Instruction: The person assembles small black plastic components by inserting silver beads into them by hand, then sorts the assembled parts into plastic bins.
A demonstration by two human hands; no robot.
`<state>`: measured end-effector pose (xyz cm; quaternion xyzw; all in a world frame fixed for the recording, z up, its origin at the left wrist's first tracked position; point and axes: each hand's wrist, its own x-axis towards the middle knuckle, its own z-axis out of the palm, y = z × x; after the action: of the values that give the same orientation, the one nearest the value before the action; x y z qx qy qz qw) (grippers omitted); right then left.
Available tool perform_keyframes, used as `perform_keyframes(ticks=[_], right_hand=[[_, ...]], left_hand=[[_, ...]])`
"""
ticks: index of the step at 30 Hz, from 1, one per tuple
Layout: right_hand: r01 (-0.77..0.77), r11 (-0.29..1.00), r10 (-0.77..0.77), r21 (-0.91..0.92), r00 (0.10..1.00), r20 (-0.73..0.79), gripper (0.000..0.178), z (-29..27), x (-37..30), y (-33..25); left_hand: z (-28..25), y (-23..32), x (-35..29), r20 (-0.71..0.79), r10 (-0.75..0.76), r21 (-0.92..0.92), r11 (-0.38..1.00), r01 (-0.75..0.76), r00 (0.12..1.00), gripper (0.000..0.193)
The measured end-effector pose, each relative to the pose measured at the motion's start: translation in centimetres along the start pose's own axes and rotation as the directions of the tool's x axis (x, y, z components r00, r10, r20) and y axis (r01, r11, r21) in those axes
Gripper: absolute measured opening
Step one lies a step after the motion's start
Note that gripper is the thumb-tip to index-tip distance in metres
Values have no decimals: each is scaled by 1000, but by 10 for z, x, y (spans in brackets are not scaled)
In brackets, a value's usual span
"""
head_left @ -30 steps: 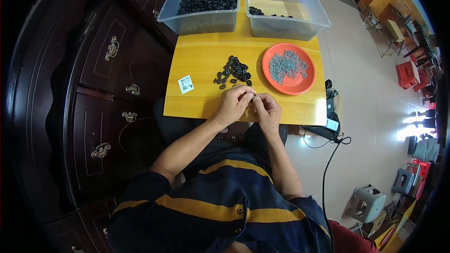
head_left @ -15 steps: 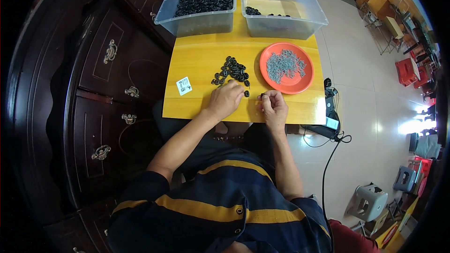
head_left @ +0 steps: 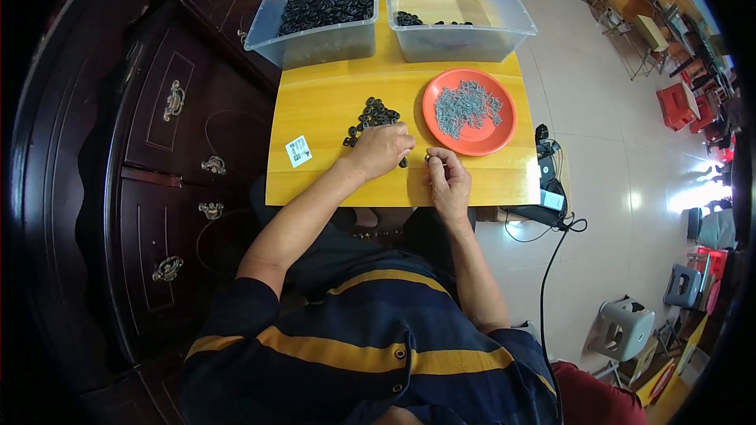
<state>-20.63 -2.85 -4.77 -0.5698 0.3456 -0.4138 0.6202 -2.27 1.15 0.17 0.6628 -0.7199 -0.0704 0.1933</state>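
Observation:
My left hand (head_left: pixel 381 149) reaches onto a small heap of black ring-shaped parts (head_left: pixel 372 116) on the yellow wooden table (head_left: pixel 323 102), its fingers curled over the near edge of the heap. My right hand (head_left: pixel 449 177) rests near the table's front edge and pinches a small dark part (head_left: pixel 428 158) between thumb and fingertips. An orange plate (head_left: pixel 496 138) holding several small grey screws (head_left: pixel 466 105) lies just beyond my right hand.
Two clear plastic bins stand at the table's far edge: the left bin (head_left: pixel 315 43) is full of black parts, the right bin (head_left: pixel 472 43) holds a few. A small white label (head_left: pixel 298 151) lies on the table. A dark wooden cabinet (head_left: pixel 173 134) stands at left; a power strip (head_left: pixel 547 181) and cable at right.
My hands were together at the table's front edge. They have parted: the left hand has moved forward to the heap of black parts, while the right stays near the edge.

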Motion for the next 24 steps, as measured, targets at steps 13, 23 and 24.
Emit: perform_keyframes(ticks=[13, 23, 24], right_hand=[[118, 982, -109, -148, 992, 69, 22, -7, 3, 9], [-28, 998, 27, 51, 1000, 16, 16, 4, -2, -19], [-29, 998, 29, 49, 999, 14, 16, 2, -2, -15]], left_hand=[[-4, -11, 22, 154, 131, 142, 978, -153, 979, 13], [-23, 16, 4, -139, -72, -364, 931, 17, 988, 6], [-21, 21, 2, -138, -72, -366, 930, 16, 988, 6]])
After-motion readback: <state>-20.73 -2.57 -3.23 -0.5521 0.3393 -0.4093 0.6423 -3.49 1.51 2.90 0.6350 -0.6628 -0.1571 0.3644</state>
